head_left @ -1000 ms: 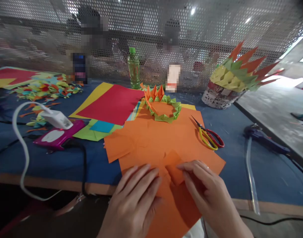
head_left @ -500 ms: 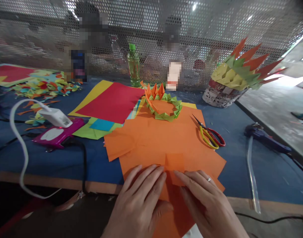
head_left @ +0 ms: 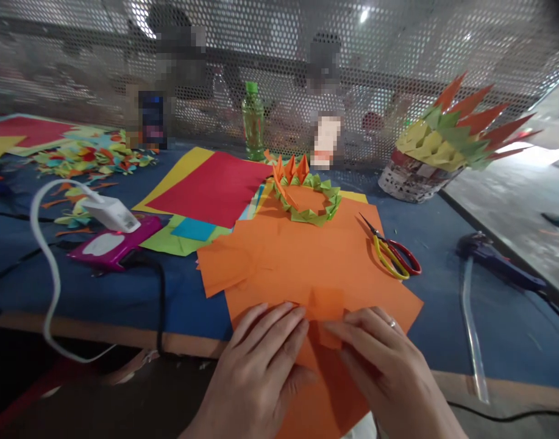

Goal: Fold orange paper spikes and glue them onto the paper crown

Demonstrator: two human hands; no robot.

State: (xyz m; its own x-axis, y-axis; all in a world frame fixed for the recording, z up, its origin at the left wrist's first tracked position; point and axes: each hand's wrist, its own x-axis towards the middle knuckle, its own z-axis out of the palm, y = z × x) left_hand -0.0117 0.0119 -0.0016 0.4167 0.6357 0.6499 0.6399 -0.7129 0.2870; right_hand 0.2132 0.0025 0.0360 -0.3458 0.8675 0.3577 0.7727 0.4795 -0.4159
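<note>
My left hand (head_left: 263,363) lies flat on orange paper, its fingers stretched out side by side and their tips beside a small orange paper piece (head_left: 328,303). At that piece's right edge, my right hand (head_left: 384,360) has its index fingertip on top and its thumb just below, the other fingers curled. Both rest over a stack of large orange paper sheets (head_left: 306,256) that overhangs the table's front edge. A green folded-paper ring with orange points (head_left: 318,210) sits on the far part of the sheets. Scissors (head_left: 391,253) with red and yellow handles lie at their right edge.
To the right are a glue gun (head_left: 498,262) with a clear glue stick and a paper crown (head_left: 437,140) on a basket-like holder. Leftward lie red paper (head_left: 215,186), paper scraps (head_left: 91,152) and a purple power strip (head_left: 119,244) with cables. A green bottle (head_left: 253,122) stands behind.
The view has shifted slightly. My right hand's fingers have drawn back and curled more at the small orange piece's right edge; my left hand stays flat.
</note>
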